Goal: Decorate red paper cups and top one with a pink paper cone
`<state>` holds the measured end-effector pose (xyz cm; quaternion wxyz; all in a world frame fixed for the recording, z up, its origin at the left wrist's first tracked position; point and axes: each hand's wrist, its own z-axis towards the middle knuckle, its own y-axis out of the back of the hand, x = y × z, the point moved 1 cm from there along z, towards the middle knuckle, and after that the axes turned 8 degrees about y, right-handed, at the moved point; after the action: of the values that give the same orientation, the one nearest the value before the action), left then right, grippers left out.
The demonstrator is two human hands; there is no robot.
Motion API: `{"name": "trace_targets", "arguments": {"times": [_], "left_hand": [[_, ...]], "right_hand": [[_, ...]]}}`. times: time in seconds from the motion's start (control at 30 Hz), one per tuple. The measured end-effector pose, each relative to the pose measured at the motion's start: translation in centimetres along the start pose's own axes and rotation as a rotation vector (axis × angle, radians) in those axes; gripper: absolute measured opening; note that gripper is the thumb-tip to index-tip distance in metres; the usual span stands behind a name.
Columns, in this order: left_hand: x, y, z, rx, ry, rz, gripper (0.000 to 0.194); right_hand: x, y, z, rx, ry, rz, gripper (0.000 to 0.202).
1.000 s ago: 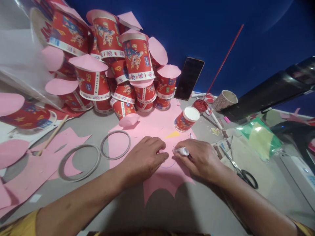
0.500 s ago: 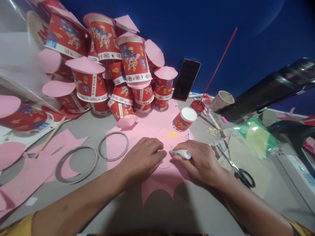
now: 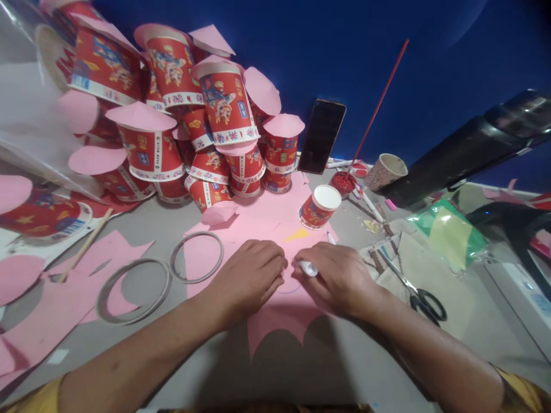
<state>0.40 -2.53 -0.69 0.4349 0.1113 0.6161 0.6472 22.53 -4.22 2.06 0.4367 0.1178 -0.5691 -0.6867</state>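
On the grey worktop (image 3: 275, 378) lies a pink sheet (image 3: 275, 327), its near edge scalloped, where the left hand (image 3: 253, 275) rests with fingers curled close together, gripping something or not I cannot tell, and the right hand (image 3: 331, 275) has its fingers clamped on a white pen (image 3: 308, 268) over the sheet. 2 grey rings (image 3: 105, 295) lie to the left, scissors (image 3: 408, 283) to the right. Farther off stand 1 cup (image 3: 316, 213), piled paper-capped cups (image 3: 157, 152) and a phone (image 3: 322, 136) before a blue wall (image 3: 344, 34).

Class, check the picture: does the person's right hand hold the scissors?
No, the right hand holds a white pen, while the scissors lie apart from it, farther to the right.
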Motion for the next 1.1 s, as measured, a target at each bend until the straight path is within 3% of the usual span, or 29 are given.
{"name": "trace_targets", "arguments": {"times": [0.17, 0.27, 0.4, 0.7, 0.97, 1.1], "left_hand": [[-0.2, 0.5, -0.3, -0.019, 0.026, -0.046, 0.020], [-0.2, 0.6, -0.4, -0.048, 0.066, -0.088, 0.020], [-0.1, 0.5, -0.4, -0.090, 0.062, -0.140, 0.014], [-0.5, 1.7, 0.0, -0.227, 0.088, -0.437, 0.020], [-1.6, 3.7, 1.1, -0.097, 0.606, -0.833, 0.012], [-2.4, 3.3, 2.1, -0.051, 0.657, -0.929, 0.015]], "right_hand": [[-0.9, 2.4, -1.2, -0.344, -0.273, 0.193, 0.011], [-2.0, 4.3, -2.7, -0.459, -0.514, 0.462, 0.018], [-4.3, 6.0, -4.0, -0.576, -0.602, 0.756, 0.035], [-8.5, 6.4, -3.7, -0.643, -0.597, 0.878, 0.045], [-9.9, 6.5, -3.8, -0.666, -0.584, 0.886, 0.050], [-10.3, 5.2, -3.5, -0.612, -0.617, 0.676, 0.032]]}}
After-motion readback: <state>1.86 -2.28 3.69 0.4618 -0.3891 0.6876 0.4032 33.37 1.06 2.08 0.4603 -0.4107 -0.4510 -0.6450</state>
